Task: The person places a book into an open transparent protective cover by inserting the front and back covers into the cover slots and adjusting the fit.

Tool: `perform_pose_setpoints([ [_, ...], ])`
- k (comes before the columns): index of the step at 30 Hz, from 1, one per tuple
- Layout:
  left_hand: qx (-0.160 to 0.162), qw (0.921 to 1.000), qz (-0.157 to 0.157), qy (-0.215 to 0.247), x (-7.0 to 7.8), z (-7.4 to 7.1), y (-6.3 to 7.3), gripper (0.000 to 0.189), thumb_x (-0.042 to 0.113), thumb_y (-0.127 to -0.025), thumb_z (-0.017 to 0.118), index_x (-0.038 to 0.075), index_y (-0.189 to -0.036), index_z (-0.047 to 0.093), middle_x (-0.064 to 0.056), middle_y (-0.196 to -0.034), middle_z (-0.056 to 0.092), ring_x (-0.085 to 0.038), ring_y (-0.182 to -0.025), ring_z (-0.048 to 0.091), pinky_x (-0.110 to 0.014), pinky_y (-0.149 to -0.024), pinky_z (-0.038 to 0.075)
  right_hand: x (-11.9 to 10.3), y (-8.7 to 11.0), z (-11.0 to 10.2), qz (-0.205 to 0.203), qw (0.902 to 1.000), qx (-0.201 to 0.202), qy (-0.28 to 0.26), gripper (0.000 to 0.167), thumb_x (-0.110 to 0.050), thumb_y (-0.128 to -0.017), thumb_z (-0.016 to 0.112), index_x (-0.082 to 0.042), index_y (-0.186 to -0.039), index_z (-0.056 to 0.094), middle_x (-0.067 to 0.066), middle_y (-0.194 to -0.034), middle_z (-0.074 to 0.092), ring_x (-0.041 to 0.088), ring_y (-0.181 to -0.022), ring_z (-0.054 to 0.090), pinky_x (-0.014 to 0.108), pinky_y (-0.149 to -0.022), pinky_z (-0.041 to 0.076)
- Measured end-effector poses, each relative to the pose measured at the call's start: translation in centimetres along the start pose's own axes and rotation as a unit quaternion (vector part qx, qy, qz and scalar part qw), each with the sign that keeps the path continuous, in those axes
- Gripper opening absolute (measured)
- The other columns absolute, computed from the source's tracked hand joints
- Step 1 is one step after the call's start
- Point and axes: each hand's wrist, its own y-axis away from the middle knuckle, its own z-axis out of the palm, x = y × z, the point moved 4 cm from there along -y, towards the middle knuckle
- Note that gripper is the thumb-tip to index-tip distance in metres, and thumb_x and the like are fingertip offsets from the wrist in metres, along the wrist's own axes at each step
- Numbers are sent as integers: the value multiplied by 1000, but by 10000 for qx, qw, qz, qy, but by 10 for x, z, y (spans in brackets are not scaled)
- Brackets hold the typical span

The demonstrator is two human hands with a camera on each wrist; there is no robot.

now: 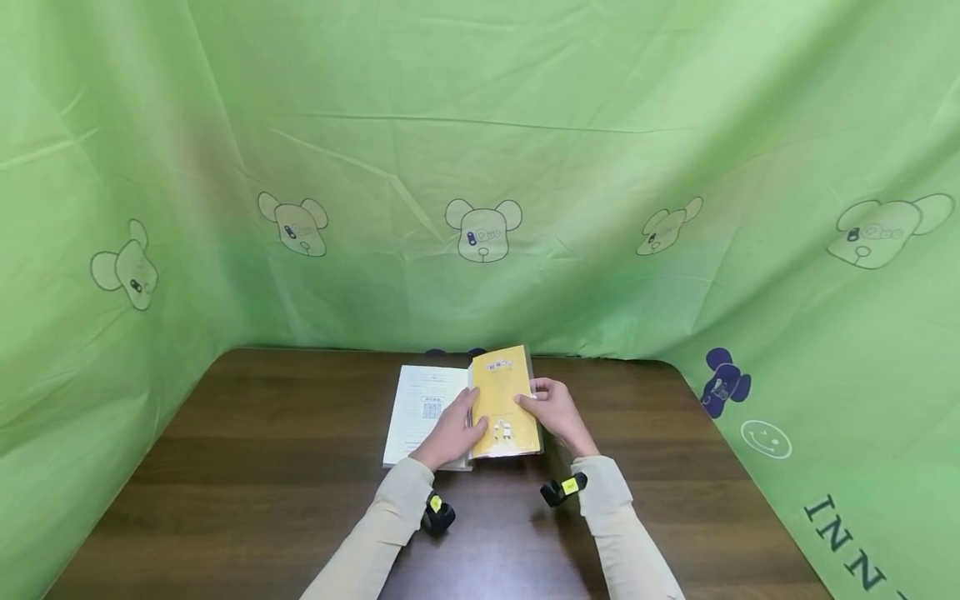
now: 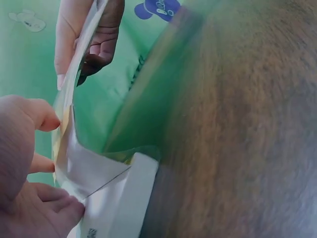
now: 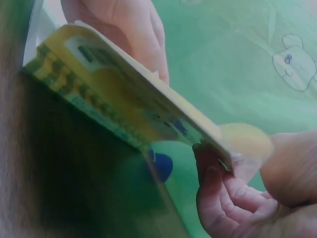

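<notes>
An opened book lies on the table, with a white printed page [image 1: 427,408] on its left side. Its cover side is raised at the right, showing a yellow inner flap [image 1: 498,387] under clear plastic. My left hand [image 1: 452,433] holds the flap beside the gutter, thumb over the yellow face and other fingertips at its left edge. My right hand [image 1: 553,410] pinches the cover's right edge, thumb in front and fingers behind. Striped spine and yellow outer cover [image 3: 129,99] face the right wrist view, where clear plastic [image 3: 245,166] sticks out by the right fingers.
The book rests near the far edge of a dark brown wooden table [image 1: 300,467]. A green curtain [image 1: 375,167] with bear-head prints hangs behind and along both sides. Each wrist wears a black strap [image 1: 564,488] with a yellow label.
</notes>
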Motion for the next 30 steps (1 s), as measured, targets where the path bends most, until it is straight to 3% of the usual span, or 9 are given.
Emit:
perform_pose_setpoints([
  [2, 77, 9999, -31, -113, 3, -4, 1, 66, 27, -100, 55, -4, -155, 35, -30, -163, 24, -45, -153, 21, -57, -124, 22, -3, -1, 4, -1, 9999, -100, -41, 37, -4, -96, 64, 14, -126, 53, 20, -90, 73, 17, -68, 72, 29, -61, 62],
  [5, 277, 9987, 164, -387, 9, -8, 1, 60, 23, -99, 58, -5, -150, 44, -30, -162, 27, -44, -152, 24, -57, -124, 23, -6, -2, 10, -34, 9994, -322, -141, 35, -5, -100, 57, 15, -129, 51, 22, -93, 73, 17, -69, 73, 28, -61, 62],
  [10, 447, 9949, 574, -694, 22, -12, 1, 47, 11, -96, 61, -3, -141, 57, -22, -154, 46, -39, -147, 38, -52, -123, 29, -13, -2, 21, -114, 9980, -495, -388, 36, -8, -105, 50, 16, -131, 51, 22, -95, 74, 16, -68, 73, 28, -61, 62],
  [14, 574, 9951, 668, -455, 27, -15, 2, 44, 13, -99, 57, -2, -140, 58, -20, -149, 53, -37, -141, 48, -49, -118, 38, -22, -1, 31, -316, 9971, -527, -452, 36, -15, -108, 44, 14, -126, 55, 17, -92, 73, 12, -67, 70, 25, -61, 59],
  [18, 903, 9922, 850, -89, 30, -21, 1, 41, 16, -102, 57, -5, -137, 60, -22, -142, 59, -35, -132, 57, -43, -107, 50, -30, 0, 42, -488, 9951, -577, -643, 45, -24, -110, 36, 13, -127, 57, 17, -97, 72, 12, -75, 70, 26, -67, 60],
  [23, 1260, 9843, 879, 869, 33, -34, -2, 38, 21, -104, 58, -6, -130, 65, -23, -133, 65, -34, -125, 63, -37, -92, 59, -32, -2, 55, -605, 9931, -683, -739, 58, -36, -112, 31, 13, -133, 53, 21, -111, 69, 18, -95, 72, 34, -81, 62],
  [25, 1348, 9814, 819, 1099, 34, -40, -3, 39, 25, -104, 59, -4, -128, 67, -22, -131, 67, -34, -125, 63, -42, -96, 58, -32, -3, 59, -677, 9924, -716, -730, 59, -36, -112, 30, 13, -135, 52, 23, -117, 68, 20, -100, 72, 36, -85, 61],
  [30, 1453, 9821, 469, 1107, 32, -52, -6, 44, 36, -101, 63, 2, -128, 69, -16, -127, 70, -31, -124, 64, -50, -108, 48, -32, -2, 70, -1012, 9867, -1025, -749, 53, -27, -112, 30, 15, -138, 49, 32, -124, 62, 31, -103, 70, 39, -90, 60],
])
